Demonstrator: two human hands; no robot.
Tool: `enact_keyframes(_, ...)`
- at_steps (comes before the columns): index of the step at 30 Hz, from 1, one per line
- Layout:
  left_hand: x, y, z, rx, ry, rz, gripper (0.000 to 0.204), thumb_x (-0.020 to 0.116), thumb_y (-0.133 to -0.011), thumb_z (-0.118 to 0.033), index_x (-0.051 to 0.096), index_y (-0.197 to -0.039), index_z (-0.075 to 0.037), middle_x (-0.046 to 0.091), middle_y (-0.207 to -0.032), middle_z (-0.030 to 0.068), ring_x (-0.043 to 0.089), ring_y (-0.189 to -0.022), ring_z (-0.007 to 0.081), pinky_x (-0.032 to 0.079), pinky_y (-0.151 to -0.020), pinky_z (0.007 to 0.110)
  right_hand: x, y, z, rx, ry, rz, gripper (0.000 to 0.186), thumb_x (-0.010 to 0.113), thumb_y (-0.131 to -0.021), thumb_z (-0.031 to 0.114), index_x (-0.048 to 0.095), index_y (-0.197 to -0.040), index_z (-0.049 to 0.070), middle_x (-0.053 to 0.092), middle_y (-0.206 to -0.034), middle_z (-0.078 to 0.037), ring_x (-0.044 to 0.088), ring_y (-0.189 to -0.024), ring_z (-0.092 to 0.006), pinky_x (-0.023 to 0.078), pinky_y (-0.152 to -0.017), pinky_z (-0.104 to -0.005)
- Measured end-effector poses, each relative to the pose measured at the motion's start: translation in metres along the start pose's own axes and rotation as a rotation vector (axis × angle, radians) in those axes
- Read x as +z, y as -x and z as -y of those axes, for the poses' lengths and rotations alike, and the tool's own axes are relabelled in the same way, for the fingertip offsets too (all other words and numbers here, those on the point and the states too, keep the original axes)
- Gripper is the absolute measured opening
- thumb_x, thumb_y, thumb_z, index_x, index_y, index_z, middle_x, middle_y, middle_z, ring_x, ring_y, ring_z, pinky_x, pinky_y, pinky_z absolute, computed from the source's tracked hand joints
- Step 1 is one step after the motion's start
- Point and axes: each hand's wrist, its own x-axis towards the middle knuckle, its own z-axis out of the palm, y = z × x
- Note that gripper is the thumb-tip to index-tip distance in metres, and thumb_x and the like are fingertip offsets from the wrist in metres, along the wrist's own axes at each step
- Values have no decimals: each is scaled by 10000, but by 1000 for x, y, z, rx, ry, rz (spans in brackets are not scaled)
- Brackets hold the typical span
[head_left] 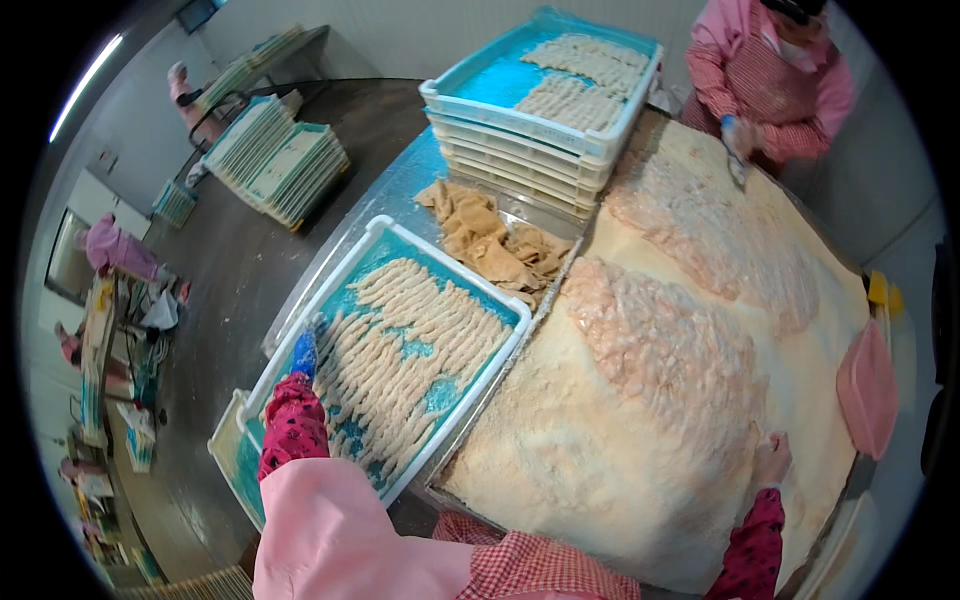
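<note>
My left hand (305, 352), in a blue glove, is at the left side of a white-rimmed tray (375, 228) lined with blue sheeting. Rows of pale, crumb-coated strips (400, 350) lie in that tray, close beside the hand. Its fingers are mostly hidden, so their grip does not show. On the right, my right hand (772, 458) is closed, knuckles up, against a broad bed of pale crumbs (560, 440). Whatever it holds, if anything, is hidden. A heap of wet, pinkish raw meat pieces (665, 340) lies on the crumbs just beyond it.
A stack of trays (520, 150) stands at the back, beside crumpled brown cloths (490, 240). Across the crumb bed, a co-worker (770, 90) handles something near a second meat heap (715, 235). A pink basket (867, 390) hangs at the right edge. More tray stacks (275, 160) stand on the floor.
</note>
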Motion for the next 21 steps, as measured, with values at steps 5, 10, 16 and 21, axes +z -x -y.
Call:
enact_keyframes(5,53,-6,10,-64,221,275,441,354,-945,-334,377,-1286,-56,507,-1184,93,489,-1030,218,396,-891,371,-34,18,44,30,-343,-261,169,556,-725,58,523,-881,3,502,-754,-4,475,-700,-122,413,-632,-246)
enact_keyframes(10,136,85,-64,287,-1,581,460,342,-943,-266,307,-1350,-53,402,-1315,115,423,-1168,239,313,-1010,352,-23,114,126,-614,-337,702,312,651,-660,108,629,-968,63,582,-1005,-135,548,-919,-280,425,-827,-357)
enact_keyframes(16,258,329,-102,1126,-392,1469,726,611,-759,-483,389,-1291,-43,423,-1279,184,424,-1164,332,344,-968,426,-19,173,128,-517,-9,443,583,701,-642,192,513,-1182,83,497,-1187,-121,453,-1107,-285,359,-934,-356)
enact_keyframes(21,308,409,-49,1014,-744,1541,603,643,-718,-351,484,-1218,-54,507,-1186,185,487,-1073,334,391,-896,404,13,190,118,-409,-40,404,504,645,-706,140,514,-1190,85,507,-1198,-112,459,-1107,-291,347,-960,-359)
